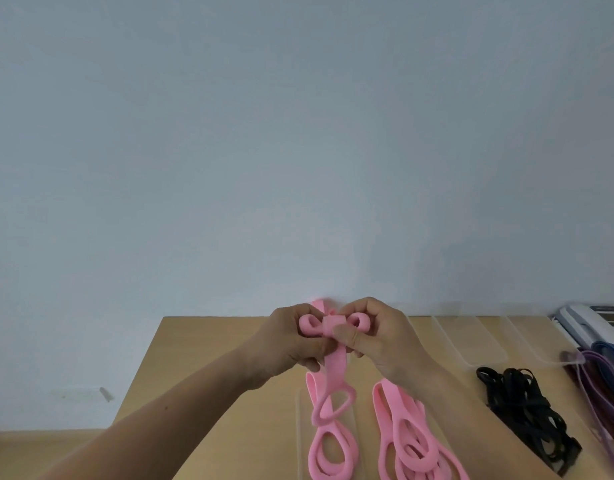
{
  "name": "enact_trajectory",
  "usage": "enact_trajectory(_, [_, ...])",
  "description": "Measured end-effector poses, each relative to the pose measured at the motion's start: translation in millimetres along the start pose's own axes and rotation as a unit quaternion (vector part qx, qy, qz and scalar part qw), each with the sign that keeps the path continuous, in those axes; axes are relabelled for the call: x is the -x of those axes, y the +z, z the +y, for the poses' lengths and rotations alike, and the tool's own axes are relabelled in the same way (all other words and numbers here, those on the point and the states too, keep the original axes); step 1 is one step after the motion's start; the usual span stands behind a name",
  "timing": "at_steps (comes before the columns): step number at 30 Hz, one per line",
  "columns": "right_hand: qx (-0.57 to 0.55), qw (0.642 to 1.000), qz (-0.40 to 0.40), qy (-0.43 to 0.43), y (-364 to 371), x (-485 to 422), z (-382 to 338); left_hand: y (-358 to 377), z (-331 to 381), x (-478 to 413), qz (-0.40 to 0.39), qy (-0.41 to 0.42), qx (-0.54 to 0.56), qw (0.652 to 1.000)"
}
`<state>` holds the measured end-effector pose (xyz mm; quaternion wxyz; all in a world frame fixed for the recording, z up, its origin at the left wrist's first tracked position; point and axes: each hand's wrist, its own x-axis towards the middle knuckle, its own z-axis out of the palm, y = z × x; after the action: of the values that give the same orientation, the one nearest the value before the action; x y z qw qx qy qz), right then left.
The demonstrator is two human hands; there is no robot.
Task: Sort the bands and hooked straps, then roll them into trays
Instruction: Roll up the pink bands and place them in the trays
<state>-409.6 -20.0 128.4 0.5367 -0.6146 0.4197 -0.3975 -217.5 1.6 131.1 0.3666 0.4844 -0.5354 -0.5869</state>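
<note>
A: Hands, lower centre of frame?
B: Left hand (291,341) and right hand (381,337) both pinch one flat pink rubber band (328,329), fingers curled round its two rolled loops.
A: Band's tail?
B: It hangs down into a clear plastic tray (300,427) on the tan wooden table (201,375). Tangled black straps (520,403) lie at lower right.
</note>
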Motion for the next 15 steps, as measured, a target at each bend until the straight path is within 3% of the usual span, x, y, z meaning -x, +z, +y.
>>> enact_trajectory(9, [-0.01,1.0,-0.02,-0.016,-1.3,1.7,6.7,-2.7,4.0,0.2,-0.017,-0.034,0.056,0.998])
enact_trajectory(15, [-0.041,0.999,-0.017,-0.015,-2.9,2.4,5.3,-1.6,5.9,0.2,-0.015,-0.002,0.073,0.997])
